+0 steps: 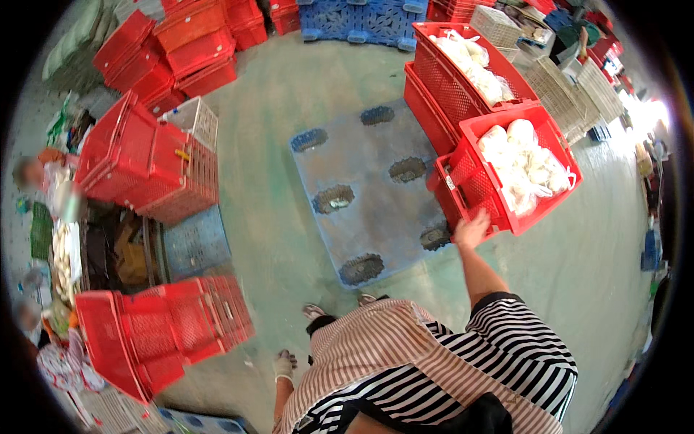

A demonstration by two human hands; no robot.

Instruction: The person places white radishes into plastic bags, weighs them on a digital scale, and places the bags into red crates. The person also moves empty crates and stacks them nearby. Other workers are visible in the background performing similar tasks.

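My right hand [473,230] is at the near side of a red plastic crate [544,213], fingers apart and slightly blurred; whether it touches the wall is hard to tell. Inside that crate are white, rounded goods in clear plastic bags [523,165], their kind unclear. Under it sits another red crate [448,198]. Behind stands a longer red crate [452,81] with similar bags, also stacked on a red crate [425,111]. At my side hangs my left hand [285,364], in a pale glove, holding nothing visible, its fingers loosely curved.
A worn blue plastic pallet [374,190] with oval recesses lies before my feet. On the left are stacks of red crates [146,163] [162,325] and two people beside a trough of white produce [65,260]. A blue pallet [363,21] stands upright at the back.
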